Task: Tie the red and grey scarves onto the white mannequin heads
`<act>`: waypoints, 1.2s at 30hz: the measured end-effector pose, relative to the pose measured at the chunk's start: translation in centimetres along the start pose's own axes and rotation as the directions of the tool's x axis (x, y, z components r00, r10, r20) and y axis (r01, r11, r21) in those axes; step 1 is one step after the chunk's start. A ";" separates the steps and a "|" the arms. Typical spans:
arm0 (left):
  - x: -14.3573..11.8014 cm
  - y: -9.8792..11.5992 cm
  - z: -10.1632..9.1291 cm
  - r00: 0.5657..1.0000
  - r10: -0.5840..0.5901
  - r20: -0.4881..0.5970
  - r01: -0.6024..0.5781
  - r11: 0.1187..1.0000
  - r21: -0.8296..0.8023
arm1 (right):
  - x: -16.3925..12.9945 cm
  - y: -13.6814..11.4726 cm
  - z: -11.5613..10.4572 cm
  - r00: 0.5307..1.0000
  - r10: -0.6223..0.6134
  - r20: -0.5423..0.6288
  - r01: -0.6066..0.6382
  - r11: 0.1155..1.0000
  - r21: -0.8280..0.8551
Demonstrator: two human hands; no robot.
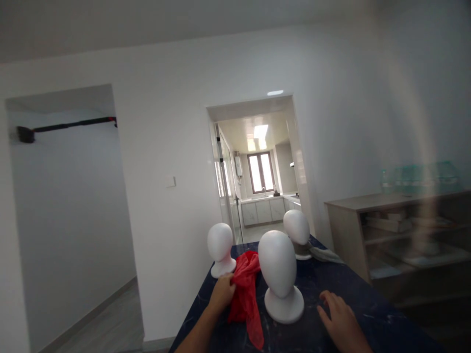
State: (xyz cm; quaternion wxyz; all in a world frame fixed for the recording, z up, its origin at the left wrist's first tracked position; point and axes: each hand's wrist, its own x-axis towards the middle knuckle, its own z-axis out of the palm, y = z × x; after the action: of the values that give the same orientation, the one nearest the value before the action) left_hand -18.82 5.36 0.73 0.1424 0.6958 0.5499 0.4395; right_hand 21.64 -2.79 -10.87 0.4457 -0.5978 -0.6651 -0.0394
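Left hand (222,293): fingers clamped on the red scarf (246,294), bunched left of the near mannequin head (278,274).
Right hand (340,321): fingers apart, flat on the dark worktop (371,299).
Risk: I judge that tugging the scarf could snag and topple that head.

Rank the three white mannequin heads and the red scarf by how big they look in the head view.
1. Red scarf
2. Front head, though nearest the camera
3. Left head and back head: they look alike, so unranked
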 end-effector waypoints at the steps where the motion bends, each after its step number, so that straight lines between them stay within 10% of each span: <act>1: 0.7 0.3 -0.4 1.000 -0.011 -0.023 0.010 0.998 -0.058 | 0.0 0.1 0.1 1.000 -0.004 -0.009 0.004 1.000 0.002; 9: 4.2 6.7 -6.4 0.995 -0.041 -0.087 -0.010 0.852 -0.524 | 0.3 -0.7 -2.1 0.987 -0.105 -0.125 0.114 0.991 0.065; 15: 1.1 12.3 -9.4 0.985 0.019 0.171 0.093 0.779 -0.620 | 0.8 -11.3 -6.3 0.950 -0.280 -0.137 0.310 0.882 0.354; 22: -1.1 20.9 -10.6 0.882 0.274 0.383 0.104 0.680 -0.726 | 9.0 -24.7 -7.9 0.989 -0.133 -0.068 0.135 0.597 0.791; 30: -0.3 27.7 -14.3 0.860 0.362 0.360 0.071 0.613 -0.787 | 14.6 -27.3 -7.0 0.972 -0.182 0.147 -0.037 0.502 0.864; 36: 0.0 29.0 -15.1 0.874 0.344 0.344 0.056 0.630 -0.774 | 13.4 -28.2 -8.1 0.845 -0.387 0.369 -0.384 0.042 0.923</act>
State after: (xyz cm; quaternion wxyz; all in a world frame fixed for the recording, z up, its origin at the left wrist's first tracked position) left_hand -11.89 -9.24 29.19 0.5118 0.6958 0.2022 0.4616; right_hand 4.15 -5.28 16.08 0.5254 -0.1000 -0.5951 0.5998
